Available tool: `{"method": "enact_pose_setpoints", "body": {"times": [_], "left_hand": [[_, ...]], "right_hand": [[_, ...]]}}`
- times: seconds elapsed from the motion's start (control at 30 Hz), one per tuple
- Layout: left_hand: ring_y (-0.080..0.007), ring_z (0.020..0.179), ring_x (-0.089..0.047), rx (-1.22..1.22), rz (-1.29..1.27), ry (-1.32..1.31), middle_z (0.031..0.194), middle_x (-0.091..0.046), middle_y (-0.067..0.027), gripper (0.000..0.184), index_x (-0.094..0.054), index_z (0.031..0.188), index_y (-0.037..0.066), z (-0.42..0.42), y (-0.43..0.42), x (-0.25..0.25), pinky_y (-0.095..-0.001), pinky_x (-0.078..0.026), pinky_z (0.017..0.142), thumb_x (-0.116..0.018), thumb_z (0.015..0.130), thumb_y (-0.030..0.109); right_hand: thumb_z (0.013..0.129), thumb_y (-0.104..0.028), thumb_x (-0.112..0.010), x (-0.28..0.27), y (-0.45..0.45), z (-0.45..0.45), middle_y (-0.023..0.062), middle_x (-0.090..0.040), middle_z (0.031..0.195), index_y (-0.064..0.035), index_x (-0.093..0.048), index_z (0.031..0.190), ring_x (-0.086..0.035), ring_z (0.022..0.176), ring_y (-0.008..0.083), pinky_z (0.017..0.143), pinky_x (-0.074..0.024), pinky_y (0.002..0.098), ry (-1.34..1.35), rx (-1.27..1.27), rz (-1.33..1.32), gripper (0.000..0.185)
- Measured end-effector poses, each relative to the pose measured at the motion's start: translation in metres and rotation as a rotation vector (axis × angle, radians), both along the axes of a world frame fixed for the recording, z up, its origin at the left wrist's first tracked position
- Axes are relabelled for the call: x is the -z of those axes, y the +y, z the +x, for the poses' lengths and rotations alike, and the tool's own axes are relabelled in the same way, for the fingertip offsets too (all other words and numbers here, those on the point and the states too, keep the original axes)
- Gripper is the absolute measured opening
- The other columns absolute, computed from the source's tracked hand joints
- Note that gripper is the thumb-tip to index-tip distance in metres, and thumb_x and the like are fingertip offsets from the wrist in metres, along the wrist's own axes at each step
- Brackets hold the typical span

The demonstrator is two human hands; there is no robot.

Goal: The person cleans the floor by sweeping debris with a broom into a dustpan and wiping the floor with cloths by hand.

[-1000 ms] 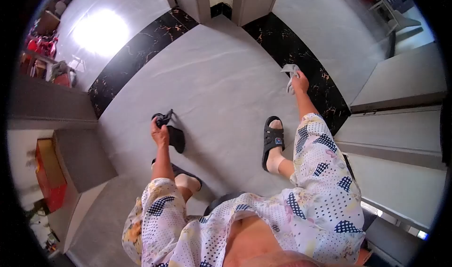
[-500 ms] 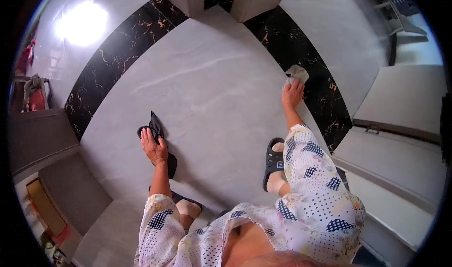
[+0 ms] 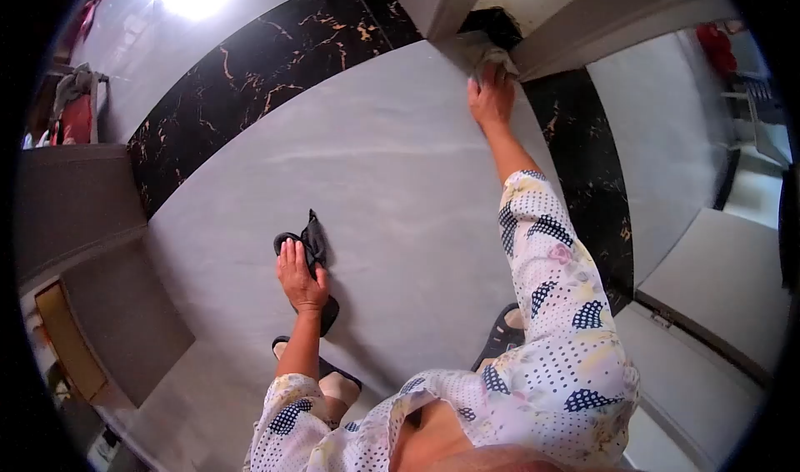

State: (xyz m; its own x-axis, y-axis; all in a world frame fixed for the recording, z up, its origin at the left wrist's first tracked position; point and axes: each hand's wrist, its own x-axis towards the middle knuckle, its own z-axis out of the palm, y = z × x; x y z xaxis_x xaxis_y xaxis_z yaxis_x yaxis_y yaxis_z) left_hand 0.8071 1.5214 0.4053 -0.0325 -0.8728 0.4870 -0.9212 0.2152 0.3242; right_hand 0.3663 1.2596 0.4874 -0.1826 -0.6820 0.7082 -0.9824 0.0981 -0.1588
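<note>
Left hand [image 3: 303,284] at near left, fingers straight over black object [image 3: 314,237], kind unclear; grip not discernible. Right hand [image 3: 493,99] at far right, fingers over grey cloth [image 3: 500,58], beside foot of door frame [image 3: 575,34]; cannot tell whether gripping. Grey marble-look floor [image 3: 400,197] between.

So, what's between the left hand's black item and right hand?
In the head view, just bare grey floor separates the black item from the right hand.
</note>
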Motion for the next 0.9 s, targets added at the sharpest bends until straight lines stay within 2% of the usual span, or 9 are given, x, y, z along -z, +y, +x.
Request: {"method": "enact_pose_setpoints", "body": {"times": [0.07, 0.17, 0.27, 0.47, 0.57, 0.63, 0.73, 0.83, 0.9], "left_hand": [[-0.0318, 0.13, -0.036, 0.001, 0.012, 0.008, 0.139, -0.04, -0.0165, 0.061, -0.042, 0.132, 0.006, -0.009, 0.003, -0.005, -0.0468, -0.025, 0.108, -0.056, 0.073, 0.014], [-0.0315, 0.13, -0.036, -0.015, 0.037, -0.004, 0.138, -0.041, -0.0164, 0.061, -0.043, 0.13, 0.005, -0.02, 0.013, -0.011, -0.0469, -0.024, 0.108, -0.056, 0.072, 0.015], [-0.0321, 0.129, -0.036, -0.018, 0.02, 0.004, 0.138, -0.042, -0.016, 0.061, -0.043, 0.13, 0.005, -0.03, 0.014, -0.015, -0.0472, -0.025, 0.107, -0.057, 0.072, 0.014], [-0.0313, 0.129, -0.037, -0.038, 0.019, 0.023, 0.137, -0.043, -0.014, 0.06, -0.045, 0.128, 0.005, -0.041, 0.024, -0.023, -0.047, -0.026, 0.107, -0.058, 0.071, 0.015], [-0.031, 0.129, -0.037, -0.037, 0.042, 0.029, 0.137, -0.043, -0.0139, 0.06, -0.045, 0.128, 0.005, -0.04, 0.02, -0.016, -0.0467, -0.026, 0.107, -0.059, 0.071, 0.015], [-0.0306, 0.129, -0.037, -0.037, 0.063, 0.025, 0.137, -0.043, -0.0134, 0.06, -0.045, 0.128, 0.005, -0.037, 0.014, -0.012, -0.0463, -0.025, 0.107, -0.059, 0.071, 0.015], [-0.0289, 0.13, -0.036, -0.046, 0.086, 0.005, 0.138, -0.043, -0.0119, 0.059, -0.045, 0.129, 0.006, -0.029, 0.008, -0.004, -0.0453, -0.025, 0.107, -0.058, 0.071, 0.015], [-0.0276, 0.13, -0.035, -0.061, 0.101, -0.027, 0.138, -0.042, -0.011, 0.06, -0.044, 0.129, 0.006, -0.024, 0.0, 0.006, -0.0443, -0.025, 0.108, -0.058, 0.072, 0.016], [-0.0273, 0.13, -0.036, -0.071, 0.107, -0.023, 0.138, -0.042, -0.0109, 0.06, -0.045, 0.129, 0.007, -0.018, -0.007, 0.017, -0.0437, -0.025, 0.108, -0.058, 0.072, 0.016]], "right_hand": [[0.083, -0.041, -0.055, -0.011, -0.031, -0.002, 0.0255, -0.043, 0.13, -0.0026, -0.04, 0.131, -0.04, 0.12, 0.0418, 0.1, -0.0337, 0.0491, -0.003, 0.008, 0.022, 0.064], [0.078, -0.04, -0.055, -0.039, -0.063, -0.008, 0.0235, -0.049, 0.124, -0.0066, -0.044, 0.129, -0.048, 0.11, 0.0406, 0.093, -0.0397, 0.0478, -0.191, 0.022, 0.056, 0.062], [0.078, -0.04, -0.052, -0.085, -0.067, 0.004, 0.0206, -0.048, 0.128, -0.0105, -0.043, 0.131, -0.047, 0.113, 0.0393, 0.096, -0.0383, 0.0461, -0.425, 0.27, 0.238, 0.062], [0.078, -0.031, -0.053, -0.076, -0.083, -0.006, 0.013, -0.054, 0.125, -0.0114, -0.055, 0.117, -0.05, 0.111, 0.0352, 0.091, -0.0423, 0.0444, -0.303, 0.3, 0.309, 0.044], [0.075, -0.025, -0.055, -0.041, -0.093, -0.004, 0.0101, -0.058, 0.117, -0.0144, -0.06, 0.111, -0.056, 0.102, 0.0321, 0.085, -0.0461, 0.0433, -0.113, 0.194, 0.291, 0.038], [0.081, -0.025, -0.052, -0.017, -0.077, 0.025, 0.0088, -0.06, 0.11, -0.0181, -0.063, 0.105, -0.057, 0.101, 0.0317, 0.083, -0.046, 0.0464, -0.137, -0.026, 0.26, 0.028], [0.076, -0.013, -0.053, 0.017, -0.052, 0.077, 0.0069, -0.058, 0.088, -0.0143, -0.06, 0.086, -0.056, 0.086, 0.0312, 0.074, -0.0456, 0.0459, 0.097, -0.315, 0.072, 0.012], [0.071, -0.007, -0.054, 0.044, -0.015, 0.11, 0.0103, -0.058, 0.088, -0.0119, -0.059, 0.083, -0.056, 0.09, 0.0332, 0.077, -0.0451, 0.0447, -0.106, -0.732, 0.064, 0.014], [0.069, -0.005, -0.055, 0.062, 0.03, 0.132, 0.0106, -0.058, 0.088, -0.0111, -0.059, 0.082, -0.056, 0.097, 0.0334, 0.082, -0.0448, 0.0439, -0.109, -0.928, 0.036, 0.015]]}}
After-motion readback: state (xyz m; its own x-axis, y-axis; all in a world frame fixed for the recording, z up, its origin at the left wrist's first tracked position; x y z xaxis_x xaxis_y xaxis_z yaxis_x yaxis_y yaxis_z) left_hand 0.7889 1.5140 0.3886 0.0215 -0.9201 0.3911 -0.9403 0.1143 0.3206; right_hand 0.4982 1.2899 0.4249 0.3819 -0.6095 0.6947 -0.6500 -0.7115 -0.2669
